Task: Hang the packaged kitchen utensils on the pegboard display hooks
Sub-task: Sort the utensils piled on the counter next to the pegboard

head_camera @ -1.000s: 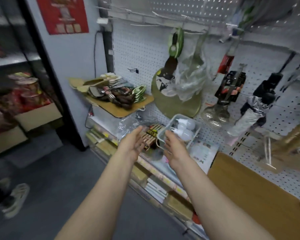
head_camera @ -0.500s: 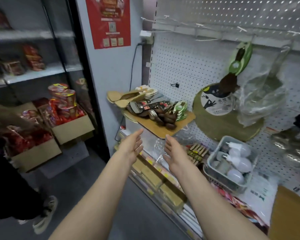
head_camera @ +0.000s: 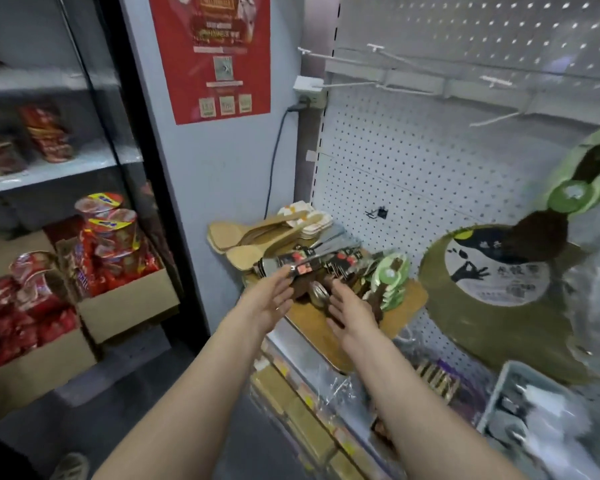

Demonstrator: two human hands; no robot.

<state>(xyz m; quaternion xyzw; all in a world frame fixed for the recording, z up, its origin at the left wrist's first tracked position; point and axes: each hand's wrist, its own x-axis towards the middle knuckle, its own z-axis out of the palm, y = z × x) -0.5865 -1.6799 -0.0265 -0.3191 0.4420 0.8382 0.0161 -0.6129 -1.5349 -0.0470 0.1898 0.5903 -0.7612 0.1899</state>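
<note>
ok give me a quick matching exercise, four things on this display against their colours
Things:
1. poster
2. spatulas
3. round mat
4. pegboard

Colours:
A. white
B. olive green
C. red
D. pale wood

Pairs: 1-C, 2-D, 3-B, 4-A

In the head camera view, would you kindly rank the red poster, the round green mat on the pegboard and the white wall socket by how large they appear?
Largest to smallest as they appear:
1. round green mat, though it hangs nearer the camera, so its lead is unsure
2. red poster, cut off at the top edge
3. white wall socket, plainly smallest
</note>
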